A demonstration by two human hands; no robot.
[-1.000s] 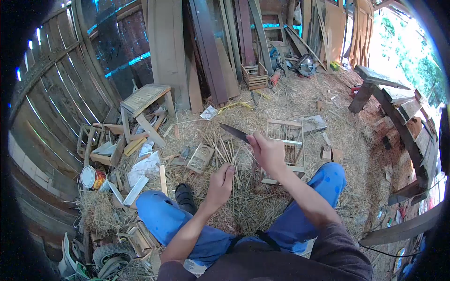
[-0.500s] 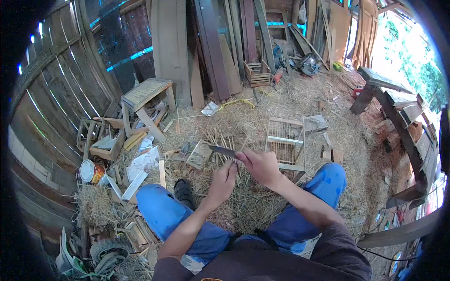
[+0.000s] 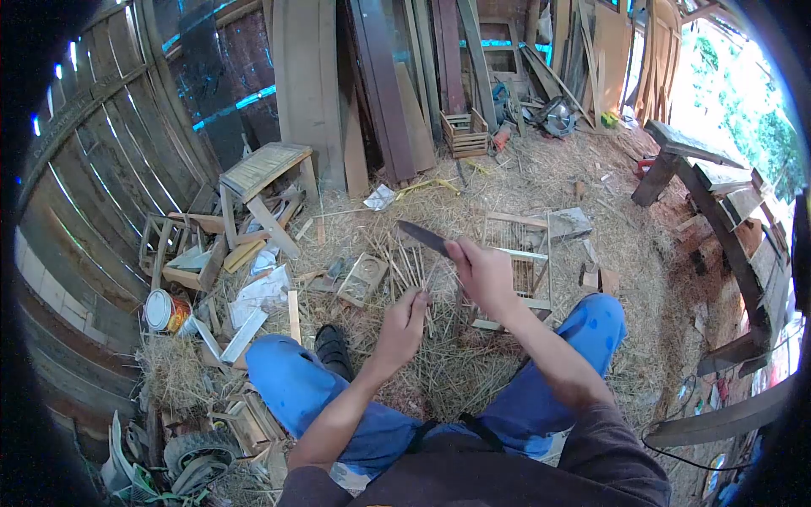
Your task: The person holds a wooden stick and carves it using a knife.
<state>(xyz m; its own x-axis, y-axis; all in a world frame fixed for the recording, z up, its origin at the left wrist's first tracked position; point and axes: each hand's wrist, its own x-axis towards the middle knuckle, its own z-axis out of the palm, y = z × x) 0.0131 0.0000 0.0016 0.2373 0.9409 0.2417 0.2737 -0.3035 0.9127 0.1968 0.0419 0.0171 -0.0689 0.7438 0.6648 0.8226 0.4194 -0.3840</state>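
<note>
Knife [image 3: 425, 237], gripped by the right hand [image 3: 488, 275], has lifted away from the closed left hand [image 3: 400, 329], contents indeterminable, leaving blade and left hand apart.

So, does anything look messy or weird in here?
Yes, the brown floor looks messy: thin, pale slivers are scattered below the bare left hand, and a crumpled white paper sheet lies amid wooden scraps. The blue trousers have darker spots on the right knee; I can't tell if they're wet or stained.
</note>
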